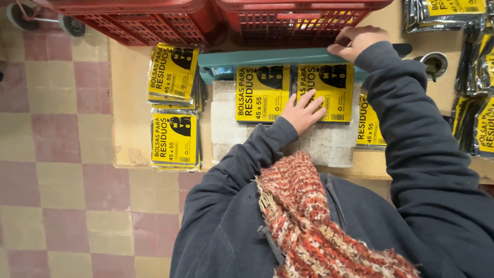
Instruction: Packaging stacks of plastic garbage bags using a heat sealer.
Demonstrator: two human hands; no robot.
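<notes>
Two yellow-and-black bag packets (293,92) lie side by side on a pale pad, their top edges under the green arm of a heat sealer (267,56). My left hand (304,110) rests flat with fingers spread across the lower edge where both packets meet. My right hand (355,41) presses down on the right end of the sealer's green arm, fingers curled over it. Dark sleeves cover both arms.
Two stacks of the same yellow packets (174,105) lie left of the sealer on the wooden table (128,103). More packets (476,103) sit at the right. Two red plastic crates (206,18) stand behind the sealer. Checkered floor tiles lie to the left.
</notes>
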